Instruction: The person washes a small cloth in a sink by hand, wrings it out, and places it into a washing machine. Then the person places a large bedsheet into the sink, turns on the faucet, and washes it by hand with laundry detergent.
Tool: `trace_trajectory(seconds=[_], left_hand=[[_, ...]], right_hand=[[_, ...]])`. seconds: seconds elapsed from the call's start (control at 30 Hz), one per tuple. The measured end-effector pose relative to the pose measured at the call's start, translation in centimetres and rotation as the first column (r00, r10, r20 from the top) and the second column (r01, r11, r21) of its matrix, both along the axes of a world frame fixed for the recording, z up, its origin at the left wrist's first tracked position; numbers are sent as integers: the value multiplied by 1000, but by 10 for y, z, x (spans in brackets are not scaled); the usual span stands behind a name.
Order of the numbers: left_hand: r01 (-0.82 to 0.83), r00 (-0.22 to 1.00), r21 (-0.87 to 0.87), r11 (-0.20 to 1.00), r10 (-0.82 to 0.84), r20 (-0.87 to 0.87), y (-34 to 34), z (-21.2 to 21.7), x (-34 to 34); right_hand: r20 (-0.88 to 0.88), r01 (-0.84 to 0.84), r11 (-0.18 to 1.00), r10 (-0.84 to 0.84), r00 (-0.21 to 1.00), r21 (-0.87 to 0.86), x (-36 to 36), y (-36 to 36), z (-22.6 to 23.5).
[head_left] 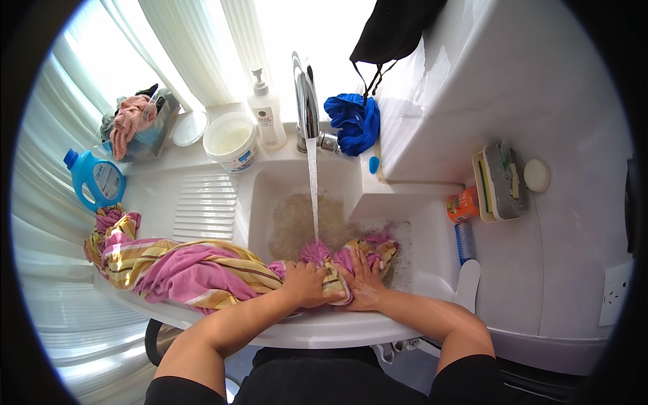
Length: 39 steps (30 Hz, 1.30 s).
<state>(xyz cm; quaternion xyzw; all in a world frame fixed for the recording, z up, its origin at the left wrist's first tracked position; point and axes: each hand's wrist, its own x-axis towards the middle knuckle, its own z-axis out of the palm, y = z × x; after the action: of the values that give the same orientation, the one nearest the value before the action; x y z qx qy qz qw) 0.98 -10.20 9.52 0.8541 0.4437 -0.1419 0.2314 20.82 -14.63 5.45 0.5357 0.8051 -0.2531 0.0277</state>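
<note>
Soft pink-and-yellow striped cloth, twisted long and thick, stretches along the smooth white sink, right end bunched in the basin! Left hand presses the folds, grip unclear; right hand lies flat, unclenched. Glossy curved faucet pouring above!

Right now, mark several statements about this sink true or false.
1. The left hand is on the striped cloth. True.
2. No other hand touches it. False: the right hand does too.
3. Water runs from the tap. True.
4. All the cloth is in the basin. False: much lies on the drainboard.
5. The blue bottle is left of the tub. True.
6. The blue bottle stands between tub and tap. False: the pump bottle does.
</note>
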Motion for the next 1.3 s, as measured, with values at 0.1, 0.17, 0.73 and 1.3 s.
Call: trace_trajectory(seconds=[0.1, 0.17, 0.73, 1.3], left_hand=[[-68, 997, 183, 981, 59, 57, 0, -36, 5], [-127, 991, 205, 971, 116, 67, 13, -58, 3], [-520, 853, -154, 840, 520, -40, 80, -96, 3], [-238, 959, 312, 920, 171, 227, -26, -37, 21]], right_hand=[[57, -163, 986, 162, 985, 14, -10, 23, -36], [69, -259, 965, 255, 965, 51, -13, 42, -54], [-130, 19, 1000, -18, 991, 1, -33, 93, -38], [-84, -130, 987, 138, 987, 97, 5, 8, -35]])
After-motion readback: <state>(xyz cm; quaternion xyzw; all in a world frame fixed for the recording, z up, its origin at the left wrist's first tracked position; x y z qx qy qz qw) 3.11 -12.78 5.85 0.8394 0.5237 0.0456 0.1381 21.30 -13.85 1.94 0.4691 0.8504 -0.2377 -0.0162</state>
